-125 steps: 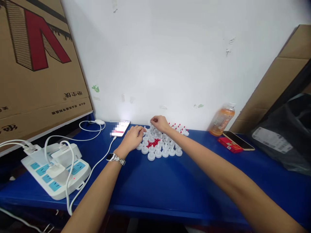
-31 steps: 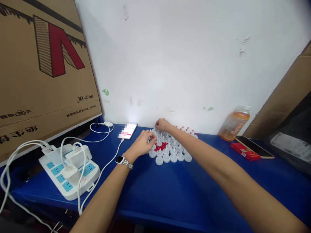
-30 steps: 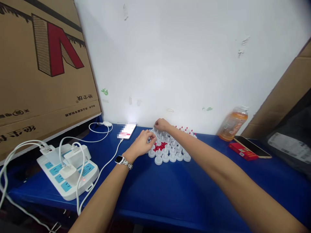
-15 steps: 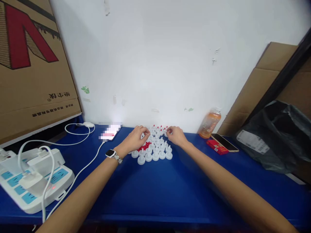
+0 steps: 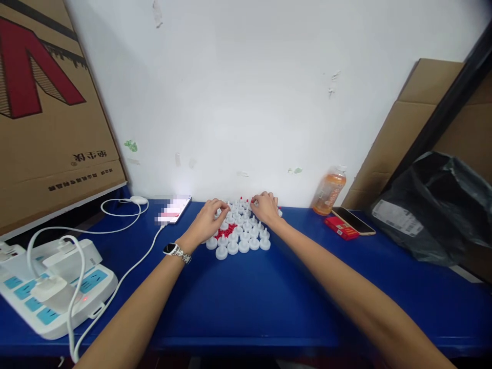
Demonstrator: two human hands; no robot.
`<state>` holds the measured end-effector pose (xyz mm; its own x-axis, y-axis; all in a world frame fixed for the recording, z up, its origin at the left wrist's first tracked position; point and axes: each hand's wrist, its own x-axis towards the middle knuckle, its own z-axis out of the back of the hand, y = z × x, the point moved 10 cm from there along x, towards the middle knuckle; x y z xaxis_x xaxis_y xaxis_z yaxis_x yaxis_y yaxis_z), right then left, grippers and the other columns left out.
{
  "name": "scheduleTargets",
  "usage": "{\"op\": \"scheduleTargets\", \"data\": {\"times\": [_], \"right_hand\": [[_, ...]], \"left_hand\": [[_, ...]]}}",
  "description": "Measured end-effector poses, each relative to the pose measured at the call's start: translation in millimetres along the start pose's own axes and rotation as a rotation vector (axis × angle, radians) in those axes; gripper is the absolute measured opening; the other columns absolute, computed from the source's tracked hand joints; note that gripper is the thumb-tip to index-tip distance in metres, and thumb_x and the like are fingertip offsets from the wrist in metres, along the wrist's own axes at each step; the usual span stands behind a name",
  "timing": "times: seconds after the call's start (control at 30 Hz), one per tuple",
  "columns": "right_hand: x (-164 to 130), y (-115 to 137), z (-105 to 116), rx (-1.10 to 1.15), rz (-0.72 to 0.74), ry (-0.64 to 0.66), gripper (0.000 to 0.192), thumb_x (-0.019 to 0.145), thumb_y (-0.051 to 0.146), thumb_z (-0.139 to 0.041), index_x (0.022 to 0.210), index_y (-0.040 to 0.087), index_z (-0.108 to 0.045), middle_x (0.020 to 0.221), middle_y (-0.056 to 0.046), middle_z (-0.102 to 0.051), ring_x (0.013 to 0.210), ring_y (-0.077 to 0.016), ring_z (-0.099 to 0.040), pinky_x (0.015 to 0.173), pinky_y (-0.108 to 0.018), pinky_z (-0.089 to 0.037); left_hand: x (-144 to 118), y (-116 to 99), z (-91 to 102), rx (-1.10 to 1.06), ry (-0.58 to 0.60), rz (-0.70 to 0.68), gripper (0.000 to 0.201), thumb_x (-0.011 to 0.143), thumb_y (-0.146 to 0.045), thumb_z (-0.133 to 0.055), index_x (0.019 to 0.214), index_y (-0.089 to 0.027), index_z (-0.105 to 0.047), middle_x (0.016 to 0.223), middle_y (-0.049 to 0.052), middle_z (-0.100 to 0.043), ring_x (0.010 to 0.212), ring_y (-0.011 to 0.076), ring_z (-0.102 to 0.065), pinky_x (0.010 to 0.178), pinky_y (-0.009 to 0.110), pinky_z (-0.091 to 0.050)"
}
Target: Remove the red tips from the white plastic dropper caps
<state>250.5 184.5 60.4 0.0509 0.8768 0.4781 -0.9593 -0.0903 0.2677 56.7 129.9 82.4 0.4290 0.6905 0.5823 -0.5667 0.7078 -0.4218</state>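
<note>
White plastic caps [image 5: 243,240], round and nubbed, cluster at frame centre; left hand [image 5: 207,221] and right hand [image 5: 265,207] rest curled on them, grip unclear.

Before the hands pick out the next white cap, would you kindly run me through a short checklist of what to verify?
1. Left hand on the near-left part of the white caps: ok.
2. Right hand on the far-right part of the cluster: ok.
3. Whether either hand has a grip on a cap: cannot tell, fingers cover them.
4. Front row of caps upright on the blue table: ok.
5. Charging cable lying apart from the caps: ok.
6. Orange bottle standing apart from the right arm: ok.
</note>
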Motion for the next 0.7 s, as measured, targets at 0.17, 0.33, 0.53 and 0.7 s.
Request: {"op": "scheduleTargets", "data": {"times": [0.17,0.33,0.53,0.7], "right_hand": [[-36.4,28.4,37.5,0.430,0.138,-0.133,0.022,0.093,0.025,-0.045,0.104,0.020,-0.063,0.105,-0.007,-0.066,0.093,-0.0203,-0.059,0.084,-0.033,-0.043],[-68.3,64.9,47.9,0.719,0.254,-0.080,0.019,0.084,0.023,-0.054,0.100,0.021,-0.064,0.098,-0.003,-0.069,0.078,-0.0148,-0.061,0.073,-0.027,-0.048],[-83.5,78.6,54.1,0.808,0.234,-0.097,0.020,0.081,0.022,-0.055,0.098,0.021,-0.064,0.092,-0.002,-0.069,0.076,-0.0150,-0.061,0.077,-0.028,-0.051],[-85.3,74.7,60.6,0.731,0.268,-0.133,0.016,0.082,0.023,-0.056,0.095,0.021,-0.064,0.092,-0.003,-0.068,0.080,-0.0166,-0.061,0.079,-0.029,-0.050]], "left_hand": [[-3.0,-17.9,5.5,-0.036,-0.029,-0.013,0.025,0.100,-0.039,-0.041,0.103,-0.023,-0.060,0.099,0.003,-0.062,0.093,0.0195,-0.056,0.081,0.034,-0.045],[-5.4,-44.7,-0.7,0.045,0.021,-0.078,0.022,0.098,-0.042,-0.044,0.100,-0.022,-0.054,0.093,0.004,-0.060,0.088,0.0207,-0.054,0.077,0.035,-0.045],[-9.9,-60.9,-1.8,0.219,0.081,-0.185,0.026,0.102,-0.032,-0.030,0.089,-0.021,-0.050,0.088,0.005,-0.056,0.084,0.0213,-0.050,0.077,0.036,-0.042],[-3.4,-56.1,6.9,0.196,0.030,-0.164,0.027,0.102,-0.028,-0.028,0.084,-0.021,-0.047,0.082,0.004,-0.052,0.078,0.0200,-0.049,0.074,0.035,-0.040]]}}
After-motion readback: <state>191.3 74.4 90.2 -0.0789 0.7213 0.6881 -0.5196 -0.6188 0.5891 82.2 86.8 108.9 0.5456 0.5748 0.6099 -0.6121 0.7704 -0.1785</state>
